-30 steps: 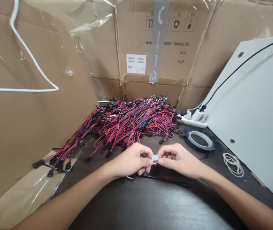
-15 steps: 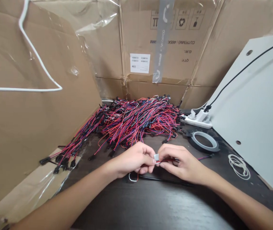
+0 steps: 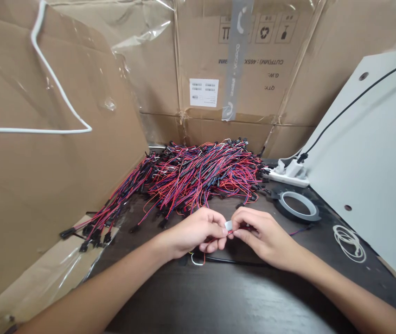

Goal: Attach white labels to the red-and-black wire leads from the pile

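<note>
My left hand [image 3: 207, 231] and my right hand [image 3: 258, 235] meet over the dark table, fingertips almost touching. Both are closed in a pinch on a thin red wire bundle [image 3: 231, 233] that runs between them. A small light-grey tab [image 3: 228, 225], perhaps tape, stands up from the bundle between the fingertips. Below my left hand hangs a loop of white and orange wire [image 3: 197, 264]. To the right of my right hand, a purple-red wire end [image 3: 300, 229] lies on the table. My fingers hide most of the bundle.
A large heap of red and blue wires [image 3: 201, 174] with black connectors lies behind my hands. At right are a tape roll [image 3: 314, 215], a coil of pale cord [image 3: 346, 248] and a white power strip [image 3: 290, 179]. Cardboard [image 3: 163, 55] walls the back and left.
My fingertips have shifted slightly around the tab, and the right ones are nearer the left, covering more wire. The tab is tilted a little more. The white loop hangs slightly farther right.
</note>
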`<action>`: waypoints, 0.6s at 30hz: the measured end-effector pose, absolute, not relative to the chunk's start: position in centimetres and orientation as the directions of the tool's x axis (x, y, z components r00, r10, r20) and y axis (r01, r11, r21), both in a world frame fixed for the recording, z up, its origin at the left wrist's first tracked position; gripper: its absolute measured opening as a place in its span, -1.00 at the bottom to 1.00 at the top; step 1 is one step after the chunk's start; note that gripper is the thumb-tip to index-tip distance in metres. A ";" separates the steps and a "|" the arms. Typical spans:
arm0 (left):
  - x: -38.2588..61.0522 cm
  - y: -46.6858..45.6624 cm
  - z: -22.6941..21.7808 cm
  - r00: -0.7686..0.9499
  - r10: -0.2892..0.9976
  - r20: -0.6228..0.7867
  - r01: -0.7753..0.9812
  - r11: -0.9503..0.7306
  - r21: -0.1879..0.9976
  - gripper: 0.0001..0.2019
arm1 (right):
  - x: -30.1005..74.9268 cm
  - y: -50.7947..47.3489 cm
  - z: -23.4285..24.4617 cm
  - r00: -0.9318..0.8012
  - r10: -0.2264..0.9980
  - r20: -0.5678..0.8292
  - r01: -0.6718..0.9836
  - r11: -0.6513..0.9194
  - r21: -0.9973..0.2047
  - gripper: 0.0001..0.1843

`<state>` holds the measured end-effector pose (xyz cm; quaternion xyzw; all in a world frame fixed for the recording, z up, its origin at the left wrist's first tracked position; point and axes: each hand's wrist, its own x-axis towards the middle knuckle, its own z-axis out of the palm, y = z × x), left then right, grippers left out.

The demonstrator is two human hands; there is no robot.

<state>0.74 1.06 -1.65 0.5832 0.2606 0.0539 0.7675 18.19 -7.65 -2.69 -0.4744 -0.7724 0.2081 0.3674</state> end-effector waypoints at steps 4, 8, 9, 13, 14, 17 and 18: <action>0.7 1.0 -1.8 0.869 0.374 -0.323 0.209 0.315 0.926 -0.88 | 17.9 -7.7 -2.6 -0.222 0.922 0.319 0.617 0.386 -0.686 -0.88; 0.9 0.7 -1.8 0.866 0.398 -0.304 0.192 0.297 0.935 -0.89 | 17.8 -7.7 -2.5 -0.165 0.945 0.282 0.610 0.323 -0.724 -0.88; 0.9 0.6 -1.7 0.863 0.407 -0.299 0.184 0.298 0.937 -0.90 | 17.7 -7.8 -2.4 -0.153 0.948 0.278 0.602 0.313 -0.735 -0.88; 1.2 0.2 -1.3 0.842 0.439 -0.314 0.184 0.314 0.931 -0.89 | 17.7 -7.8 -2.3 -0.119 0.957 0.266 0.567 0.286 -0.773 -0.88; 1.3 0.1 -1.3 0.832 0.455 -0.317 0.194 0.298 0.935 -0.86 | 17.8 -7.8 -2.3 -0.115 0.958 0.261 0.557 0.280 -0.782 -0.88; 1.5 -0.3 -1.3 0.801 0.534 -0.271 0.196 0.194 0.961 -0.84 | 17.7 -7.8 -2.3 -0.100 0.963 0.250 0.546 0.263 -0.795 -0.89; 1.5 -0.4 -1.4 0.792 0.559 -0.247 0.193 0.155 0.969 -0.85 | 17.7 -7.7 -2.3 -0.092 0.964 0.250 0.550 0.259 -0.794 -0.89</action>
